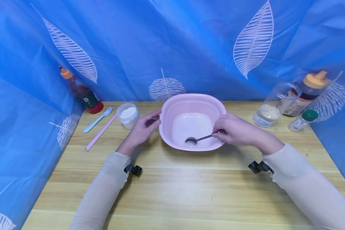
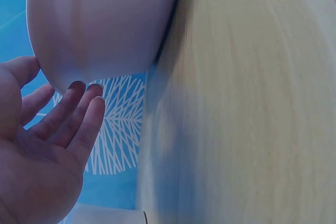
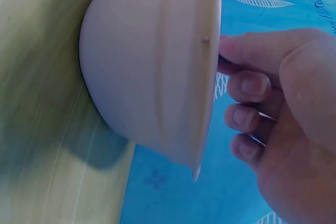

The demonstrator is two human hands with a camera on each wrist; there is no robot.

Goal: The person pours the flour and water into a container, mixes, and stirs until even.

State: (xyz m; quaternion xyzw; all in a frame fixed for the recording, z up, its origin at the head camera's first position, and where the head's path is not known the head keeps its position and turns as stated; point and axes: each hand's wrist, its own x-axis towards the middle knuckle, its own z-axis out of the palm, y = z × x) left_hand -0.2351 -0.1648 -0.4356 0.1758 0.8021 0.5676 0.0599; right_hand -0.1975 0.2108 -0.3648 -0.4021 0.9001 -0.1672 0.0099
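Observation:
A pink plastic basin (image 1: pixel 194 99) stands on the table with whitish contents (image 1: pixel 187 126) over its bottom. The right hand (image 1: pixel 234 129) pinches the handle of a dark metal spoon (image 1: pixel 191 141) between thumb and fingers, the spoon's bowl down inside the basin near its front wall. In the right wrist view, that thumb and index finger are at the rim, the other fingers curled below. At the basin's left side the left hand (image 1: pixel 143 127) touches the rim with its fingertips. Its fingers look relaxed and nearly straight in the left wrist view, against the outer wall (image 2: pixel 100 24).
To the left are a jar of white powder (image 1: pixel 128 118), pink chopsticks (image 1: pixel 101 133), a light-blue fork (image 1: pixel 98 119) and a red sauce bottle (image 1: pixel 84 94). Rightward stand a clear cup of liquid (image 1: pixel 265 115), an orange-capped bottle (image 1: pixel 303 95) and a small green-capped bottle (image 1: pixel 302 121).

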